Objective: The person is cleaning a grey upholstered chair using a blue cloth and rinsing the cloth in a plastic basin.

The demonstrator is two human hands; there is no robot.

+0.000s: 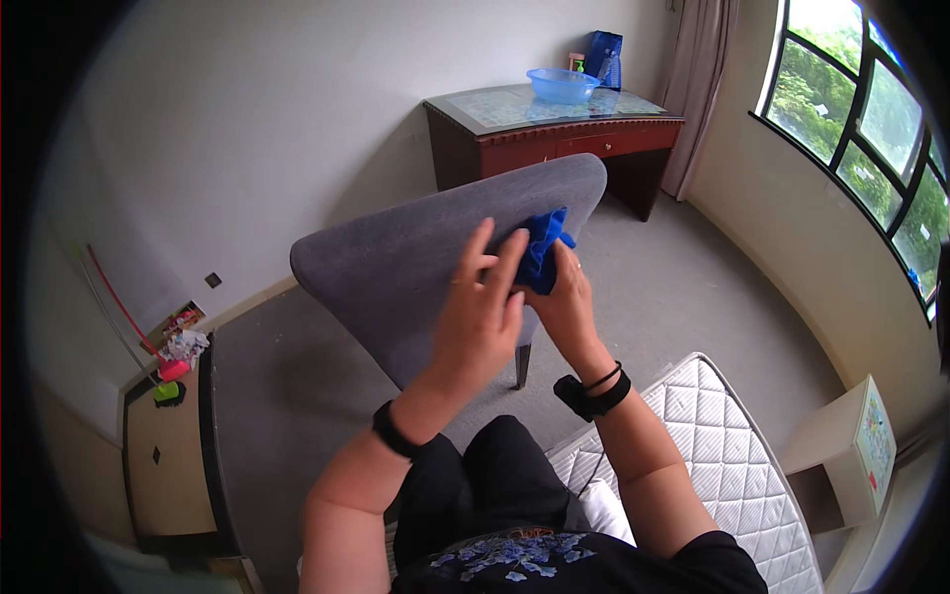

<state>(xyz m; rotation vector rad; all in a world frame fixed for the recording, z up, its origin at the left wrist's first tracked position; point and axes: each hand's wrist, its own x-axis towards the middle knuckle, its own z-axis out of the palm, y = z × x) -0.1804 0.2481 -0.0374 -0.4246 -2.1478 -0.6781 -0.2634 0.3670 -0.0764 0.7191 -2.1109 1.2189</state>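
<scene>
A crumpled blue cloth is gripped in my right hand, in front of the backrest of a grey upholstered chair. My left hand is raised just left of the cloth with its fingers spread and nothing in it. One of its fingertips comes close to the cloth; whether they touch I cannot tell. The chair's back faces me, and one dark leg shows below it. Its seat is hidden.
Beyond the chair stands a red-brown desk bearing a blue plastic basin and a dark blue bag. A bare quilted mattress lies at my right, beside a white cabinet. Brooms and a pink dustpan lean at the left wall.
</scene>
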